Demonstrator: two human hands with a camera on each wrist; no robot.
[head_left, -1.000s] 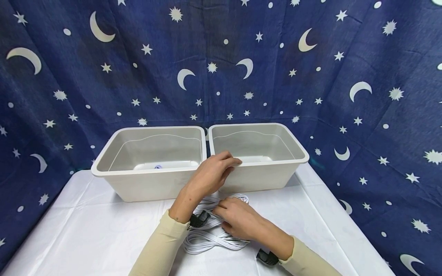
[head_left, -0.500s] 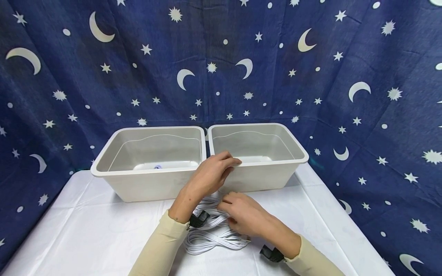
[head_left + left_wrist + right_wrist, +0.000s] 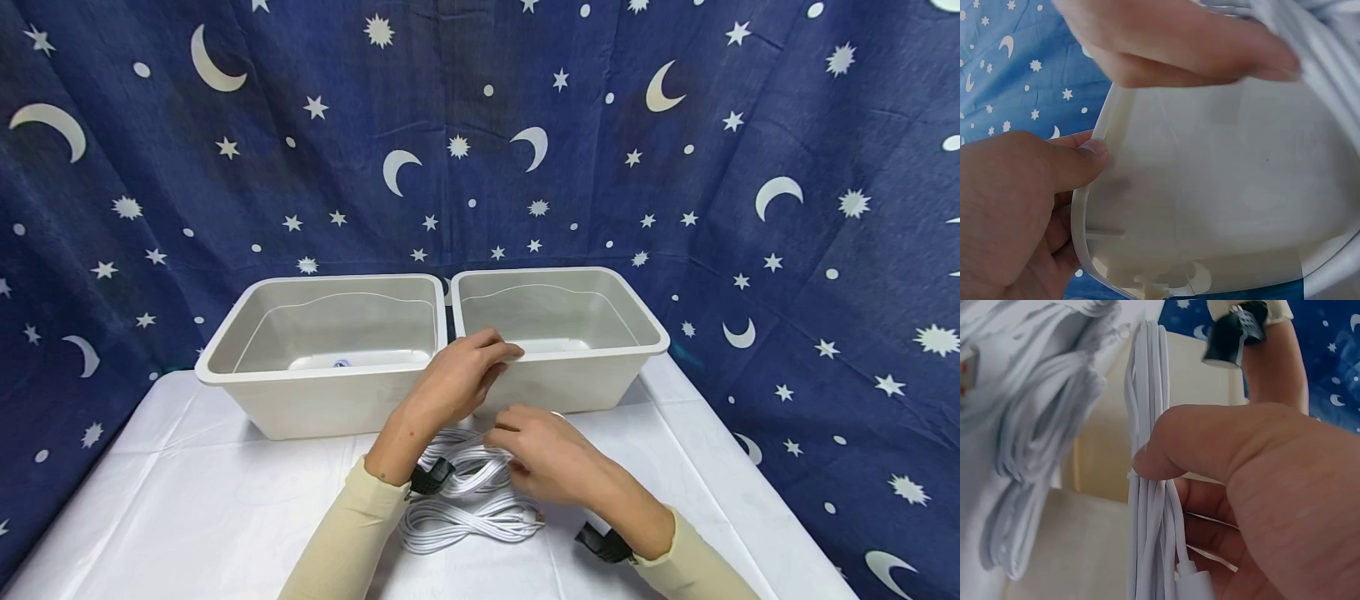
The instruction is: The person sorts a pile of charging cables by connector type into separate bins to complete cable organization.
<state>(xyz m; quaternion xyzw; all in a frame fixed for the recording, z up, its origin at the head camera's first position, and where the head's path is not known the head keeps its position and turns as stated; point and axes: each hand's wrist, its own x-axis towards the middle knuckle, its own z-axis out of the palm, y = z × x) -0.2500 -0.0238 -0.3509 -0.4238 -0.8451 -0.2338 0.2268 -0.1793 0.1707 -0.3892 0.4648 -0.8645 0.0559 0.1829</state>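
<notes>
My left hand (image 3: 457, 375) pinches the near rim of the right-hand grey plastic bin (image 3: 585, 383), near its left corner, thumb on one side and fingers on the other in the left wrist view. Held by my right hand (image 3: 551, 458) is a folded bundle of white cable (image 3: 1149, 394), gripped between thumb and fingers; a white connector end (image 3: 1194, 584) hangs by the fingers in the right wrist view. More coiled white cables (image 3: 461, 529) lie on the table below my hands, with a plug end (image 3: 538, 518) at their right.
A second grey bin (image 3: 315, 404) stands just left of the first, with a small purple-blue item (image 3: 342, 363) on its floor. White cloth covers the table (image 3: 187, 517). Behind hangs a blue curtain (image 3: 337, 108) printed with moons and stars.
My right hand has lifted slightly and shifted right from the pile, taking a cable bundle with it. My left hand has stayed at the bin's rim.
</notes>
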